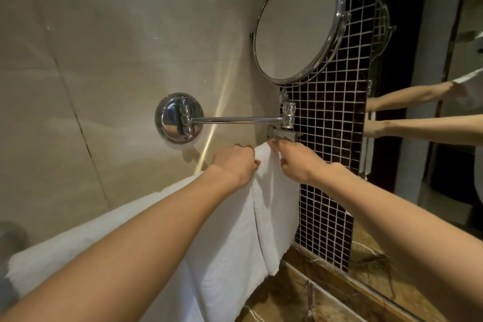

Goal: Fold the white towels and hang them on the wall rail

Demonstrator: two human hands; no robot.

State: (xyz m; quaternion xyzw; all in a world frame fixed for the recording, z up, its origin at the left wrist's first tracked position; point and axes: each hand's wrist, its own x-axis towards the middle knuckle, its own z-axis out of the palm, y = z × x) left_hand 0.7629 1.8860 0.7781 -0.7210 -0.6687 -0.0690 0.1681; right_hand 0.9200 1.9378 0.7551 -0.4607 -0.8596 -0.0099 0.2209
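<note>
A narrow folded white towel (274, 198) hangs at the right end of the wall rail, whose bracket (283, 134) shows just above my hands. My left hand (234, 165) grips the towel's top left edge with curled fingers. My right hand (298, 159) pinches the top right edge close to the bracket. A wider white towel (156, 222) hangs to the left along the same rail, partly hidden behind my left forearm. The rail bar itself is covered by cloth.
A round chrome mirror (298, 23) on a swing arm (235, 120) sticks out from the tiled wall right above the rail. Dark mosaic tiles (332, 138) and a large wall mirror lie to the right. A brown marble counter (313, 293) runs below.
</note>
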